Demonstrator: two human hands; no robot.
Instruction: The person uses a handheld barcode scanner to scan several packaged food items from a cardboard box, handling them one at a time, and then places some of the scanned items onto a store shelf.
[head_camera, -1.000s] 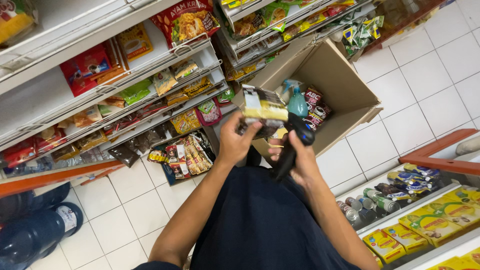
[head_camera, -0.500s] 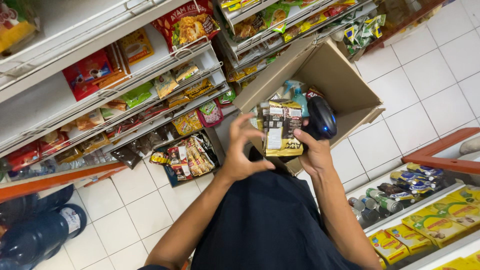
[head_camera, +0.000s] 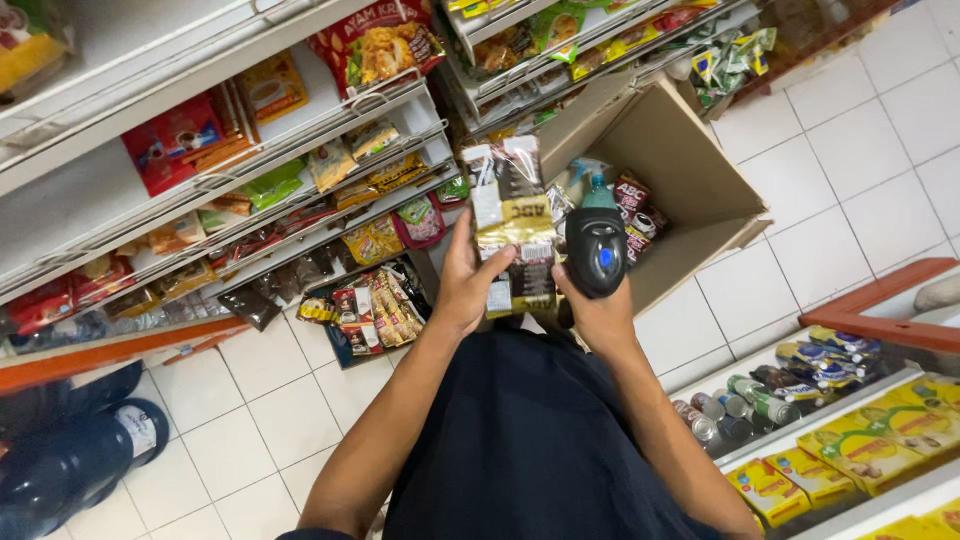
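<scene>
My left hand (head_camera: 466, 285) holds a bundle of brown and gold sachet packs (head_camera: 515, 225) upright in front of me. My right hand (head_camera: 598, 312) grips a black handheld scanner (head_camera: 596, 250) with a blue light, right beside the bundle's lower right edge. Both hands are raised above an open cardboard box (head_camera: 680, 165) on the tiled floor. The box holds a teal spray bottle (head_camera: 596, 188) and more packets.
Wire shelves (head_camera: 250, 190) stocked with snack and sachet packs run along the left and top. A lower shelf (head_camera: 850, 420) with yellow boxes and small bottles stands at the right. A dark blue water jug (head_camera: 70, 450) lies at the bottom left.
The sachet bundle has turned upright and come closer to me. The scanner has moved from beside the box in next to the bundle's right edge.
</scene>
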